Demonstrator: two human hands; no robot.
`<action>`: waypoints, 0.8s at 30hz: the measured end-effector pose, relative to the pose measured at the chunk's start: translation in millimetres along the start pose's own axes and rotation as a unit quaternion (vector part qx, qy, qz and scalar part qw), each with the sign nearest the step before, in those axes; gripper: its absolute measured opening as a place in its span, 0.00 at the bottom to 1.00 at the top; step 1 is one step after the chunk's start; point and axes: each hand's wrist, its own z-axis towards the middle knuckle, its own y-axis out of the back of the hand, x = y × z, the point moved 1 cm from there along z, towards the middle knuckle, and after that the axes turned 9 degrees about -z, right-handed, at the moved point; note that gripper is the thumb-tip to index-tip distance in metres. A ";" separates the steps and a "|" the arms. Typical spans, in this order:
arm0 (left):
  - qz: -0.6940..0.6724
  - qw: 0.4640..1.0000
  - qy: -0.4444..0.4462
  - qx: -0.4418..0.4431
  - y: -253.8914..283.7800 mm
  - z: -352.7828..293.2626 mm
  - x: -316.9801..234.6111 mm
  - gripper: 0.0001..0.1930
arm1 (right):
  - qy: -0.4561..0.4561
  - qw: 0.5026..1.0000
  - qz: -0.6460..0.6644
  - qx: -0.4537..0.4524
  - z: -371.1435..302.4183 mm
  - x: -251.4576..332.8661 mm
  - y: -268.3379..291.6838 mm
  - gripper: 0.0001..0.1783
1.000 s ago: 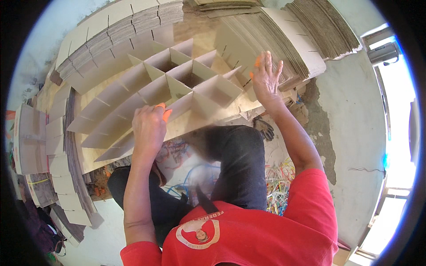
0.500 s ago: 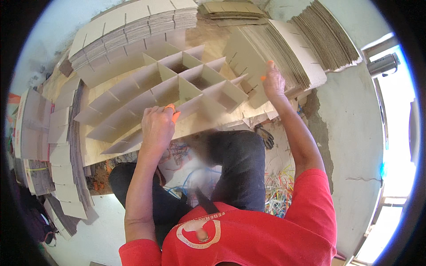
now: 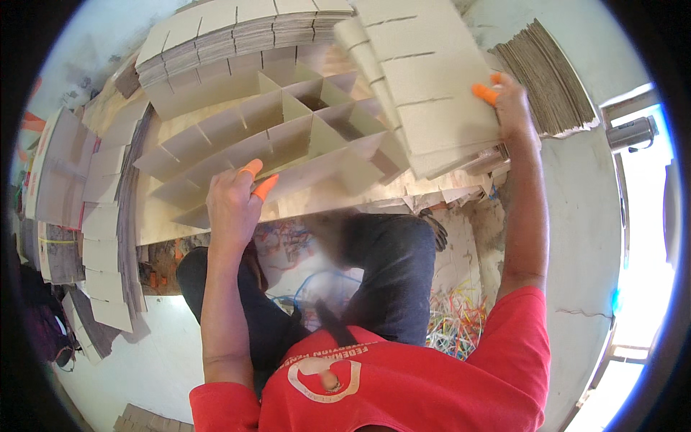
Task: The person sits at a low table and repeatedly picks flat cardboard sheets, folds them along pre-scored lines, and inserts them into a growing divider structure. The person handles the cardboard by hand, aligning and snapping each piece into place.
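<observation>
Orange covers sit on fingers of both hands. My left hand [image 3: 234, 194] is by the near strip of a cardboard divider grid [image 3: 299, 140], its thumb and index finger apart; whether they touch the strip I cannot tell. The grid stands on edge on the wooden table, its strips crossing to form cells at the right end, with long slotted ends running left. My right hand [image 3: 512, 108] grips the right edge of several slotted cardboard sheets [image 3: 439, 79], which are tilted up beside the grid. Their left edges fan apart and blur; the fingers behind the sheets are hidden.
A tall pile of slotted strips [image 3: 237, 36] lies behind the grid, and another cardboard stack [image 3: 547, 79] at the far right. More slotted pieces [image 3: 101, 237] hang at the left of the table [image 3: 288, 209]. Coloured straps [image 3: 461, 317] and a dark glove [image 3: 435, 227] lie below.
My right hand has raised the slotted sheets from the stack and shifted right. My left hand has moved left along the grid's near strip, with its thumb and index finger spreading.
</observation>
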 end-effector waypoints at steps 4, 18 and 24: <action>-0.013 1.000 0.007 0.019 1.7 -4.4 0.3 0.18 | -0.038 0.997 0.051 0.048 -9.5 -31.3 -58.1 0.21; -0.025 0.998 -0.058 0.014 -19.3 -9.5 11.2 0.10 | 0.305 0.945 0.010 0.118 -84.0 106.8 -77.6 0.33; -0.036 0.997 -0.061 0.010 -20.8 -8.9 11.8 0.07 | 0.409 0.902 -0.091 0.109 -94.1 131.7 -110.6 0.34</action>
